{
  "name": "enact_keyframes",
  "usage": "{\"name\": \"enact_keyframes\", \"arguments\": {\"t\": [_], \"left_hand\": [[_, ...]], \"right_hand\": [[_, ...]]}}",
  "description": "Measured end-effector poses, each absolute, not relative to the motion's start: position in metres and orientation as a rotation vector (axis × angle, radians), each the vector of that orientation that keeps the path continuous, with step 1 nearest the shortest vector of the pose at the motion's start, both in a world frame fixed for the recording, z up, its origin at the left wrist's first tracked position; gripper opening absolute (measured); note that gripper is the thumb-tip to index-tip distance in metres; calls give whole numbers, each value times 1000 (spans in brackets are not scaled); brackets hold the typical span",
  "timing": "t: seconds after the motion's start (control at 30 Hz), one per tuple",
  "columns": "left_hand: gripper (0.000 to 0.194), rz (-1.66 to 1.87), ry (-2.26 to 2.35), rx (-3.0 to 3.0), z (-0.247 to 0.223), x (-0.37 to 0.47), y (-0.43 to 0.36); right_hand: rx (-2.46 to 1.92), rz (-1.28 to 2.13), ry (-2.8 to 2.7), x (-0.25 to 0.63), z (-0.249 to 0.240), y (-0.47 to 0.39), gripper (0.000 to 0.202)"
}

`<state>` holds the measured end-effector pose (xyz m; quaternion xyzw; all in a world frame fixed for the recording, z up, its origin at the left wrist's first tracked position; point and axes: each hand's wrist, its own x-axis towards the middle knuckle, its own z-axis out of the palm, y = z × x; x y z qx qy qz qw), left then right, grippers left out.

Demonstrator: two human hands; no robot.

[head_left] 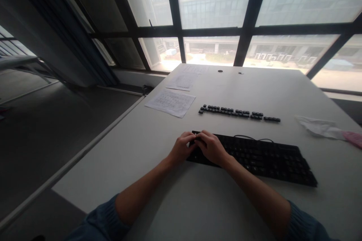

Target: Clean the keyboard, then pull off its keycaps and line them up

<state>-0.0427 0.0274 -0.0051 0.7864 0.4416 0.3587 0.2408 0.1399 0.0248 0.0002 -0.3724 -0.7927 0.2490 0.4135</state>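
A black keyboard (263, 158) lies at a slant on the white desk. Over its left end, my left hand (182, 147) and my right hand (208, 146) meet, with thumbs and fingers drawn together near the upper left corner. Whatever they pinch is too small and dark to make out. Behind the keyboard, loose black keycaps (226, 111) are laid out in rows. The keyboard's cable (244, 136) curls along its back edge.
Printed sheets of paper (171, 102) lie at the desk's left side. A white cloth (319, 127) and something pink (353, 138) are at the right. Two round holes are near the desk's (113, 165) far edge, by the windows.
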Motion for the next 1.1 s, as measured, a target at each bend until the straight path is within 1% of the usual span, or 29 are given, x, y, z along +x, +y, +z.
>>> {"name": "enact_keyframes", "arguments": {"t": [0.33, 0.83, 1.1], "left_hand": [[10, 1000, 1283, 2262, -10, -39, 28], [13, 946, 1248, 2248, -9, -41, 31], [13, 941, 1240, 2228, -12, -42, 32]], "right_hand": [[-1003, 674, -1823, 141, -3, 27, 15], [-936, 763, -1735, 142, -8, 32, 13], [-904, 762, -1744, 143, -4, 29, 16]]}}
